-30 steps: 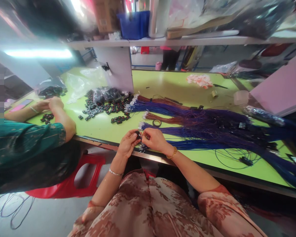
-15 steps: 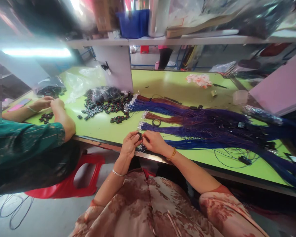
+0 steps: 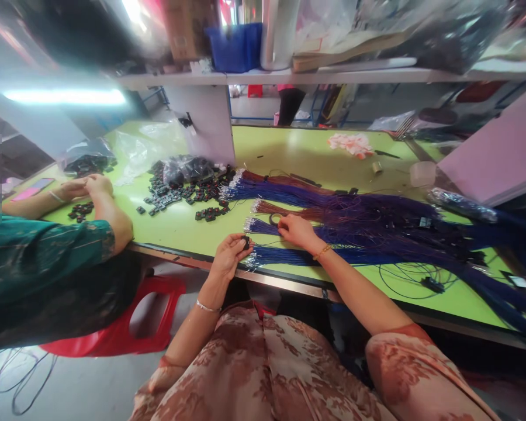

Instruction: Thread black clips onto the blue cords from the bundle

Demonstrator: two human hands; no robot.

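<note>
My left hand (image 3: 230, 254) pinches a small black plastic connector housing (image 3: 246, 242) between thumb and fingers, just over the table's front edge. From near the housing, a thin dark wire (image 3: 268, 243) runs rightward. My right hand (image 3: 298, 231) is closed over a bundle of blue wires (image 3: 263, 227) with pale metal ends; what its fingertips grip is too small to make out. A black tape roll (image 3: 274, 218) lies partly behind that hand. Nearer to me, another blue wire bundle (image 3: 280, 256) lies with its metal ends beside my left hand.
Brown wires (image 3: 289, 207) and more blue ones stretch across the green table (image 3: 166, 231). Many black housings (image 3: 170, 199) are heaped at left centre. A co-worker's hands (image 3: 92, 186) work at the far left, beside a red stool (image 3: 158, 304). A shelf (image 3: 355, 76) spans the back.
My right hand has left the black housing and moved right and up to the blue wires. My left hand keeps the housing in nearly the same place.
</note>
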